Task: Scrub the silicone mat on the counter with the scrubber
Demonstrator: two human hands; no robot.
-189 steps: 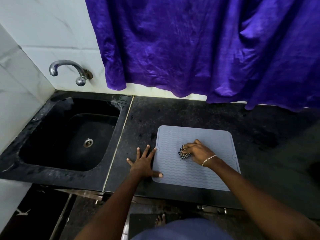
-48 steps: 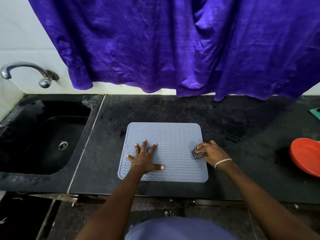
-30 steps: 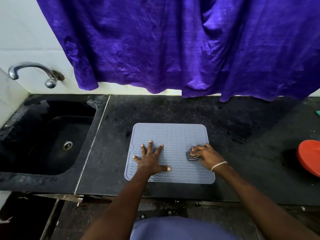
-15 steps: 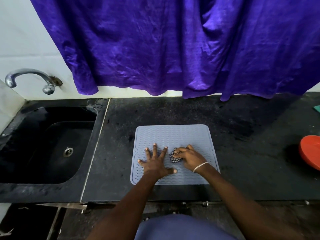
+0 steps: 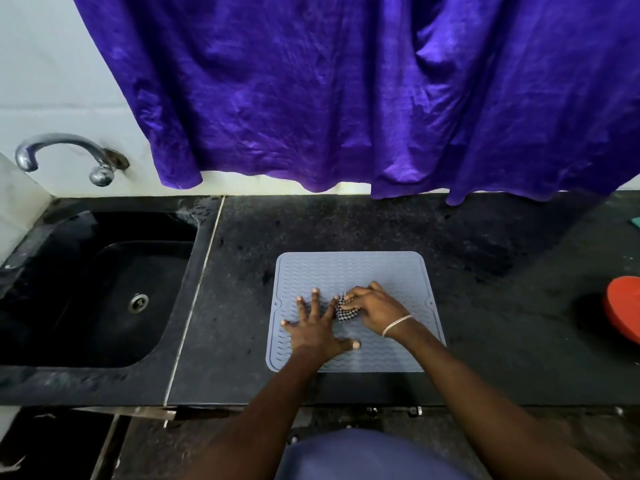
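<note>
Your black stone counter [image 5: 485, 306] fills the lower frame, and the grey silicone mat [image 5: 353, 271] lies flat at its centre. Your right hand [image 5: 375, 308] is curled around the checkered scrubber [image 5: 343, 311], pressing it on the mat's middle. Your left hand [image 5: 317, 329] lies flat beside it, fingers spread, apparently just touching the scrubber. A black sink [image 5: 104, 289] sits at left, a purple curtain [image 5: 346, 91] above.

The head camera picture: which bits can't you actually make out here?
- Scrubber: mostly covered by the right hand; full shape unknown.
- Silicone mat: its middle is hidden under the left hand and right hand.
- Red dish: cut off by the right edge.
- Teal item: only a corner shows.
</note>
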